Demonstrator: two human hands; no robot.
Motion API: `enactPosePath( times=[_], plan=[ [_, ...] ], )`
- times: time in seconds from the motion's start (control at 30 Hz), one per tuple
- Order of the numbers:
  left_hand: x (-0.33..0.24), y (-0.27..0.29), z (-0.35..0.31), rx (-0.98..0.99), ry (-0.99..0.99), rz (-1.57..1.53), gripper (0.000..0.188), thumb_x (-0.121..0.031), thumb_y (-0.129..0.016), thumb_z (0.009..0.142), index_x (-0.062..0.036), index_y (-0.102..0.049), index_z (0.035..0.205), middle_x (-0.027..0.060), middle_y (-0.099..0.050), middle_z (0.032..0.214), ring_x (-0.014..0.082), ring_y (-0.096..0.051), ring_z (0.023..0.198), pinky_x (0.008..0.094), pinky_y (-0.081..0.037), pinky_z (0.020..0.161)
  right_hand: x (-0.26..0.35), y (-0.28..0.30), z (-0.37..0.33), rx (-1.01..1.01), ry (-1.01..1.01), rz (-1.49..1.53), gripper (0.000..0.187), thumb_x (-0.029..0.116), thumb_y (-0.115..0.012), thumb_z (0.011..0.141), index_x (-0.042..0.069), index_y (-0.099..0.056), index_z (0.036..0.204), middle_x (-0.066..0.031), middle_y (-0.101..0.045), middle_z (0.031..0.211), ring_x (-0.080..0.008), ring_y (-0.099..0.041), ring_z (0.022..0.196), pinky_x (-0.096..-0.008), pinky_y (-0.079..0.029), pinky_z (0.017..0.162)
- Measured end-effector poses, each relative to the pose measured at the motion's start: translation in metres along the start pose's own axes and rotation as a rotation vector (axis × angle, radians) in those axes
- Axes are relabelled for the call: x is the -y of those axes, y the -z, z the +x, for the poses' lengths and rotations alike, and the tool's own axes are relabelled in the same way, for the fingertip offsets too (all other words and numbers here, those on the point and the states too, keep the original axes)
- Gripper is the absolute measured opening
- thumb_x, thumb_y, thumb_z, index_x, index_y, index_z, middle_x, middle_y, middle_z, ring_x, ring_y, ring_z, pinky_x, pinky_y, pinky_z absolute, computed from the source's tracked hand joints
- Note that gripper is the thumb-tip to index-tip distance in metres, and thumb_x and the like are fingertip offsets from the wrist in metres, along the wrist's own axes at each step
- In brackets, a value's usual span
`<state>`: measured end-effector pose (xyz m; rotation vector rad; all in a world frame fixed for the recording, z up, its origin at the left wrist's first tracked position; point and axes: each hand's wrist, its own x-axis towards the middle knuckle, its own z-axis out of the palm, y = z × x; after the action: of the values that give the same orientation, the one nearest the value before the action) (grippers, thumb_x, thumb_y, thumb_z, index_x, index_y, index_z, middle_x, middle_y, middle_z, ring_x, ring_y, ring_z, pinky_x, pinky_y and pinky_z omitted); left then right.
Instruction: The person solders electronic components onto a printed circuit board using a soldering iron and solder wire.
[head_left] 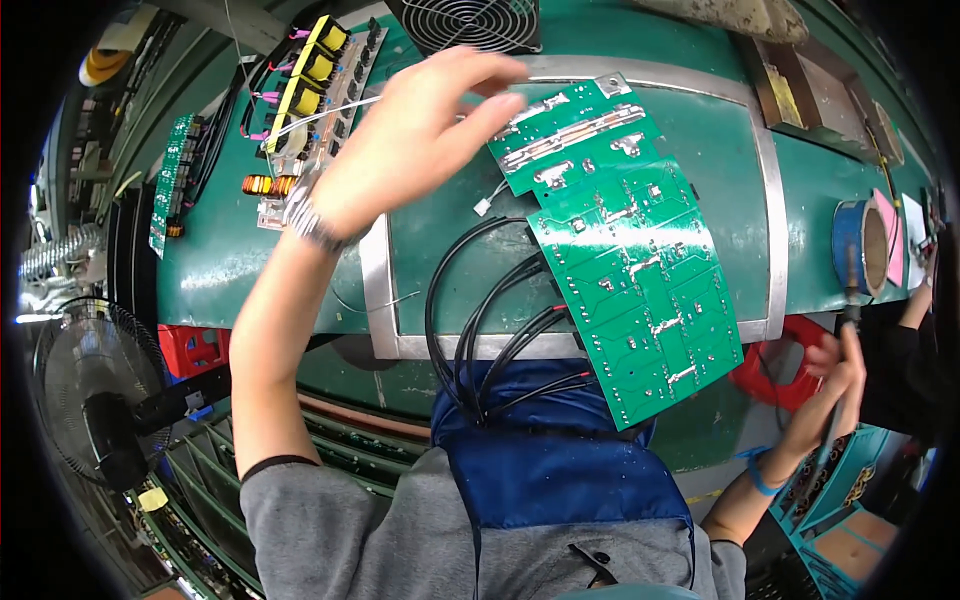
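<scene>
A large green circuit board [640,270] lies solder side up, tilted, over the front edge of the bench's metal frame. Long solder strips run across its far part, and black cables [470,290] loop out from its left side. Above its far left corner is my left hand [430,125], thumb and fingers apart with nothing seen between them; whether a fingertip touches the board I cannot tell. Off to the right, my right hand [842,375] is closed round a slim tool with a dark handle and a cord, which looks like a soldering iron [850,300].
A second assembly with yellow transformers [320,68] stands at the far left, near a narrow green board [172,185]. At the back is a black fan [470,22]. A blue tape roll [850,245] and a wooden tray [810,100] sit right. Another person's arm [917,305] shows at the right edge.
</scene>
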<state>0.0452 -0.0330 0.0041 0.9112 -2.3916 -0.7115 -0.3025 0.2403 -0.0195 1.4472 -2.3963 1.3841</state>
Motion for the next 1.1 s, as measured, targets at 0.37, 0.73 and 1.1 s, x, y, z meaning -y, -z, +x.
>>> enactPosePath(
  times=[0.37,0.73,1.1],
  plan=[
    [0.021,-0.019,0.075,0.598,0.36,-0.388,0.032,-0.023,-0.063,0.091,0.002,-0.063,0.11,-0.003,-0.059,0.074,0.0015,-0.048,0.058,0.0201,-0.04,0.05,0.056,-0.05,-0.07,0.126,-0.123,0.117,0.037,0.005,-0.067,0.084,0.001,-0.054,0.119,-0.0088,-0.062,0.098,-0.0101,-0.056,0.071,-0.0227,-0.046,0.062],
    [-0.051,0.032,0.076,0.472,0.391,-0.357,0.021,-0.014,-0.064,0.082,-0.0015,-0.062,0.099,0.0044,-0.061,0.08,0.0119,-0.054,0.064,0.0275,-0.044,0.055,0.068,-0.057,-0.061,0.06,-0.212,0.478,0.031,-0.001,-0.06,0.089,0.001,-0.053,0.119,-0.006,-0.062,0.099,-0.009,-0.056,0.087,-0.0229,-0.044,0.079],
    [-0.117,0.04,0.12,0.164,0.561,-0.589,0.01,-0.006,-0.058,0.081,-0.0001,-0.06,0.089,0.0063,-0.061,0.08,0.0151,-0.06,0.063,0.0246,-0.048,0.052,0.065,-0.042,-0.033,0.019,-0.255,0.74,0.021,0.005,-0.059,0.09,0.001,-0.057,0.111,-0.0079,-0.06,0.1,-0.0117,-0.059,0.083,-0.0247,-0.049,0.073]
  ],
)
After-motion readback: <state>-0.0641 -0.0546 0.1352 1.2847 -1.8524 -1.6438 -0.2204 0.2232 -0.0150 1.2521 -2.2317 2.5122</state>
